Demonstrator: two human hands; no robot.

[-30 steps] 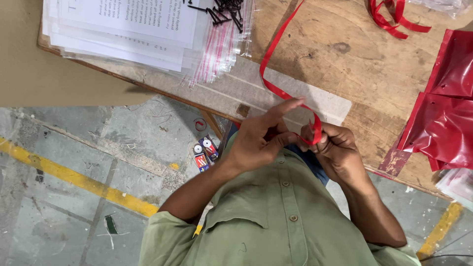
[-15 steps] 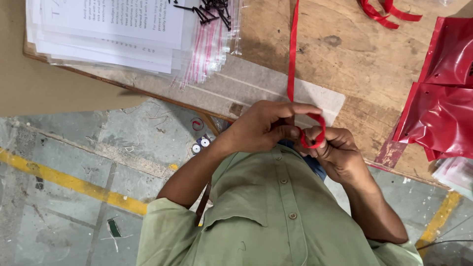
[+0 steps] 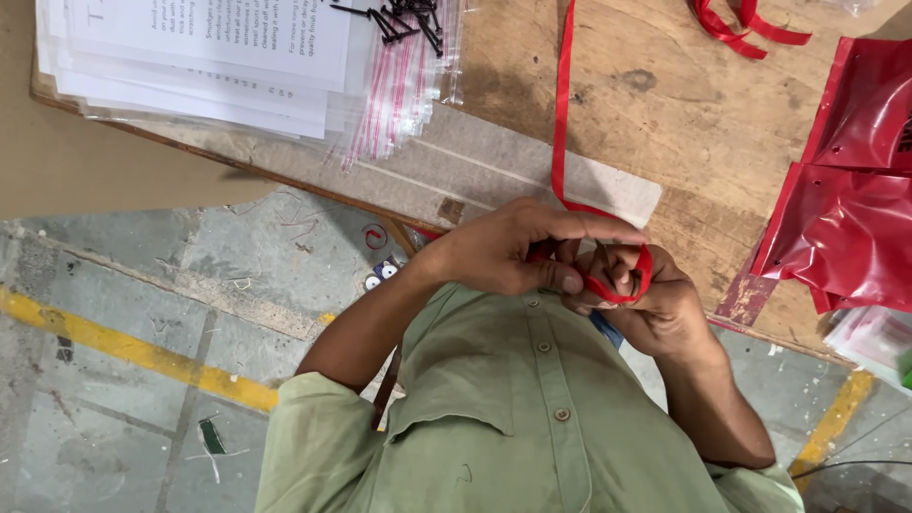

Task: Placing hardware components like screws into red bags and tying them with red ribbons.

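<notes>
I see a worn wooden worktop running across the far side, its near edge slanting down toward the right above a grey concrete floor marked with a yellow painted line. On the far left of the worktop sits a stack of printed sheets with clear zip bags and a small heap of black screws beside it. Red plastic pouches lie at the right edge, and a loose red ribbon scrap lies far right. The bare middle of the worktop is the open room, crossed only by the red ribbon, which runs from the far edge down into my hands. My left hand has its grip pinched on the ribbon, and my right hand has its grip closed on the ribbon's loop, both held just off the near edge, touching each other.
</notes>
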